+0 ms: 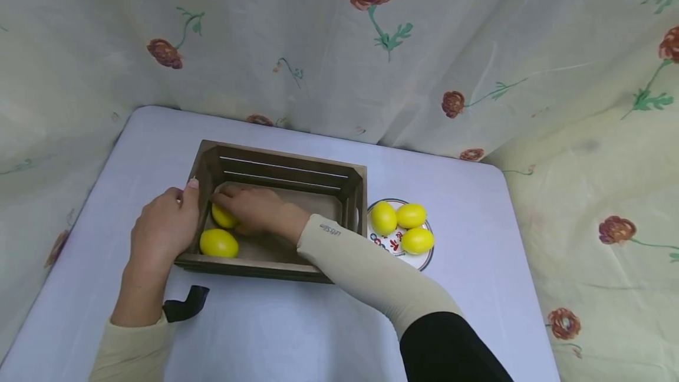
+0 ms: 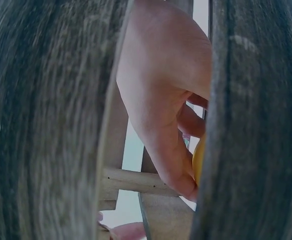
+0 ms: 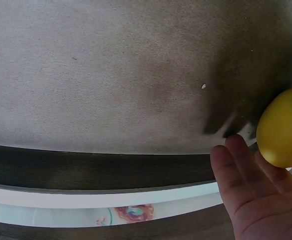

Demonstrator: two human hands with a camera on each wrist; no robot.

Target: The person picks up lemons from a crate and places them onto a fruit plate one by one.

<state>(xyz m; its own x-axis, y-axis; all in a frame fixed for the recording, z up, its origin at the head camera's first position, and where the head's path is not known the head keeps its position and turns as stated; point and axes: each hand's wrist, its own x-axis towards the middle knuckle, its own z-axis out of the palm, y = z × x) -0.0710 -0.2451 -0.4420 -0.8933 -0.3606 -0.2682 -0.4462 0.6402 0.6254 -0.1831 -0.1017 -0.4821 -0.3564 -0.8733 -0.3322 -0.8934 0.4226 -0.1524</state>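
Note:
A brown wooden crate (image 1: 286, 155) with slatted sides stands on the table. My left hand (image 1: 165, 223) grips its left end wall, thumb up at the rim. Inside the crate, my right hand (image 1: 260, 208) holds a yellow lemon (image 1: 223, 216) near the left end. The right wrist view shows its fingers extended beside this lemon (image 3: 284, 131), low by the crate's side wall. Through the gap between slats, the left wrist view shows the right hand (image 2: 168, 90) with thumb and fingers around the partly hidden lemon (image 2: 199, 162). Another lemon (image 1: 219, 243) lies in the crate's near left corner.
Right of the crate, a white patterned plate (image 1: 421, 261) bears three lemons (image 1: 411, 216). A black strap-like piece (image 1: 185, 305) shows by the left wrist. A white cloth covers the table (image 1: 467, 223); flowered curtains (image 1: 297, 34) hang behind and at the sides.

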